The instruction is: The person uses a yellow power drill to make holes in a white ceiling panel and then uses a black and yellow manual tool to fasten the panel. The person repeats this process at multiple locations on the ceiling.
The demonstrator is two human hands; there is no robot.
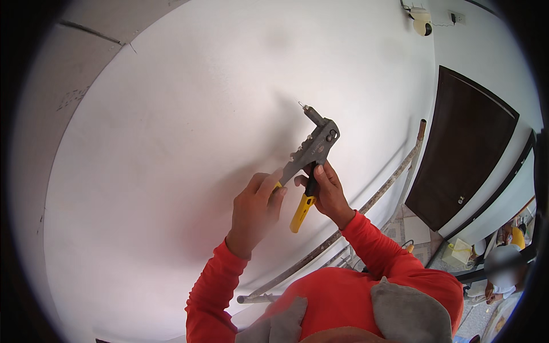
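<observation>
A hand riveter with a dark grey body and yellow-tipped handles is held up before the white wall. Its nose points up and to the left, and a thin silver rivet sticks out of the tip. My left hand is closed around the left handle, covering most of its yellow grip. My right hand holds the other handle near its upper, black part, with the thumb along it. That handle's yellow end hangs free below my fingers. The two handles stand spread apart.
A white wall fills most of the view. Metal scaffold pipes run slantwise beside my right arm. Farther right are a dark brown door and, low down, a person near a pale yellow box.
</observation>
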